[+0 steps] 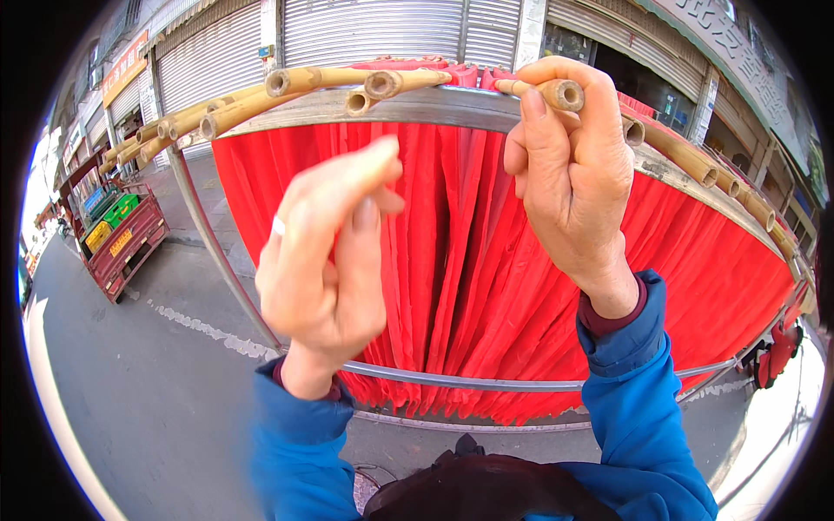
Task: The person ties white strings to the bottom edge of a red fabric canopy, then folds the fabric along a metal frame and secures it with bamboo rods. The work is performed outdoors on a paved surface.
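Note:
My right hand [573, 182] is wrapped round the end of a bamboo pole [563, 95], with the thumb along its near side and a finger over the top. The pole's hollow end points toward me, above a wooden rail [469, 113]. My left hand [330, 243] hangs in the air before the red cloth strips [469, 234], touching nothing I can see. Its fingers are loosely bent, the thumb stands a little apart, and the fingertips are blurred. A white ring-like band [278, 226] shows on one finger. Left of the held pole, another bamboo pole [383, 84] rests on the rail.
More bamboo poles [252, 111] lie along the rail on both sides. A metal frame [206, 221] stands round the cloth, with a crossbar [469, 382] low in front of me. A red cargo cart [122, 239] with crates stands on the road at left. Roller shutters [373, 35] line the far side.

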Tool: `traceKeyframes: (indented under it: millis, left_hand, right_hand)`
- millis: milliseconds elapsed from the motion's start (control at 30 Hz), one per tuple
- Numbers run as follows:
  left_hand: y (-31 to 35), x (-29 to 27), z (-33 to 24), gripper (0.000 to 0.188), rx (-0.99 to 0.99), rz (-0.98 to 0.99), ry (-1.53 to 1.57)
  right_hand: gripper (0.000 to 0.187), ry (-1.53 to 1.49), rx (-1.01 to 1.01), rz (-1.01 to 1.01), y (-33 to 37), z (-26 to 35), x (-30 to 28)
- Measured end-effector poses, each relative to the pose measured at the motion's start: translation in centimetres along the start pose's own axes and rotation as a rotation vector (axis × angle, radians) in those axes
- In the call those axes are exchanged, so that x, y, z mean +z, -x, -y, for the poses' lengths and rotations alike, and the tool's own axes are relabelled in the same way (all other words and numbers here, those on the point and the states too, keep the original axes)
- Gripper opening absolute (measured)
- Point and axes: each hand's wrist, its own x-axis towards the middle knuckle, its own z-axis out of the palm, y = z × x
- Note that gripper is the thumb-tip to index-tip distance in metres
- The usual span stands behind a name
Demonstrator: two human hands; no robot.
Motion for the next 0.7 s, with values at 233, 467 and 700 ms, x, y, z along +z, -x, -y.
traceKeyframes:
  millis: [233,467,700]
  left_hand:
    - [1.1,-4.5,-8.4,0.047,0.285,0.229,0.014]
    - [1.3,-1.6,-9.1,0.036,0.336,0.188,-0.080]
    - [-0.4,-1.9,-14.3,0.035,0.095,0.646,-0.208]
  right_hand:
    - [0.013,-0.283,0.153,0.004,0.2,-0.1,0.6]
    - [0.015,-0.264,0.153,-0.007,0.2,-0.2,1.1]
    - [0.019,-0.325,0.097,-0.095,0.4,-1.0,1.7]
